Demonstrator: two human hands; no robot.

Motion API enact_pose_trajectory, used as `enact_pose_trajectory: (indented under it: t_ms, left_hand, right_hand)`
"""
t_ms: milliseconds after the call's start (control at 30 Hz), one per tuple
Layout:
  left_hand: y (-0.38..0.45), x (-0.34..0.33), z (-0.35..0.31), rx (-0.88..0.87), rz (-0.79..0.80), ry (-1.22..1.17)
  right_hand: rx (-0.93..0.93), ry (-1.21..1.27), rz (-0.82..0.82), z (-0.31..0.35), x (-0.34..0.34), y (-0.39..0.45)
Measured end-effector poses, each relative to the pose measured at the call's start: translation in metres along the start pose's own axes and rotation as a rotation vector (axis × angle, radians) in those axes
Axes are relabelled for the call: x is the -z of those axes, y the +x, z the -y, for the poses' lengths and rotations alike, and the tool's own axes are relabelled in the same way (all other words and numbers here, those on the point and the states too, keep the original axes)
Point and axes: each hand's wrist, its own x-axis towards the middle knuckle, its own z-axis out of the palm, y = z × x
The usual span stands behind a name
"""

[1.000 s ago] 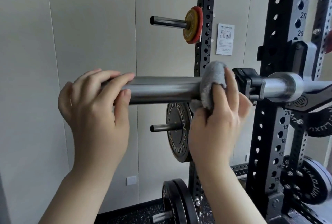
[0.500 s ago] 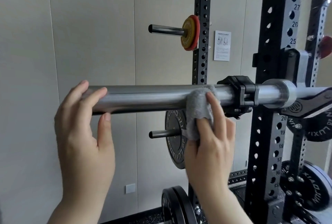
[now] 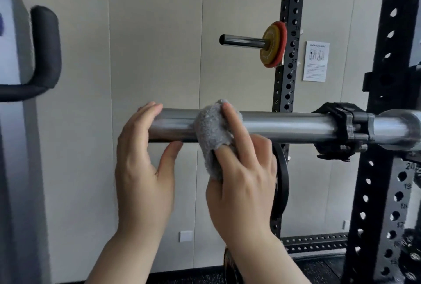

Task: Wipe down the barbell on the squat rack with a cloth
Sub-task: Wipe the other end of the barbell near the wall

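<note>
Right hand (image 3: 241, 183) pressing cloth (image 3: 213, 133) on barbell (image 3: 284, 127), left hand (image 3: 142, 165) seemingly capping its end

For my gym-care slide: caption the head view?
Right hand presses grey cloth on barbell sleeve; left hand steadies its end.
</note>
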Motion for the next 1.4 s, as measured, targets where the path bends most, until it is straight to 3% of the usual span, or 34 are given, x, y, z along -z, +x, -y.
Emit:
enact_pose_trajectory:
  t_ms: [133,200,300,367,533,700,867,1067,1133,1233,1300,1400]
  left_hand:
    - [0.011,0.013,0.005,-0.024,0.104,0.012]
    - [0.015,0.016,0.006,-0.013,0.138,0.017]
    - [0.020,0.018,0.006,0.003,0.196,0.034]
    - [0.022,0.020,0.005,0.003,0.217,0.052]
    - [0.023,0.023,-0.002,0.022,0.223,0.103]
    - [0.015,0.009,-0.028,-0.062,0.192,0.361]
    - [0.000,-0.015,-0.047,-0.148,0.321,0.298]
    - [-0.011,-0.049,-0.079,-0.147,0.423,0.194]
    - [-0.012,-0.056,-0.085,-0.164,0.459,0.226]
    - [-0.011,-0.069,-0.095,-0.177,0.495,0.254]
    - [-0.012,-0.080,-0.102,-0.183,0.496,0.268]
    - [-0.017,-0.096,-0.112,-0.181,0.481,0.285]
  right_hand:
    - [-0.269,0.038,-0.173,-0.016,0.005,0.006]
    - [-0.197,0.017,-0.139,-0.001,-0.004,-0.001]
    - [0.084,-0.037,0.035,0.025,-0.017,-0.014]
    - [0.114,-0.076,0.039,0.013,-0.013,-0.008]
    - [-0.354,0.038,-0.210,-0.026,0.001,0.002]
    - [0.018,-0.044,0.088,-0.005,0.001,-0.009]
    - [-0.354,-0.086,0.015,-0.046,0.038,0.012]
    - [-0.118,-0.149,0.225,-0.042,0.061,0.008]
    - [-0.170,-0.147,0.136,-0.060,0.086,0.014]
    - [-0.275,-0.178,-0.153,-0.102,0.124,0.029]
    - [-0.406,-0.233,-0.209,-0.137,0.136,0.040]
    - [-0.492,-0.323,0.034,-0.173,0.128,0.038]
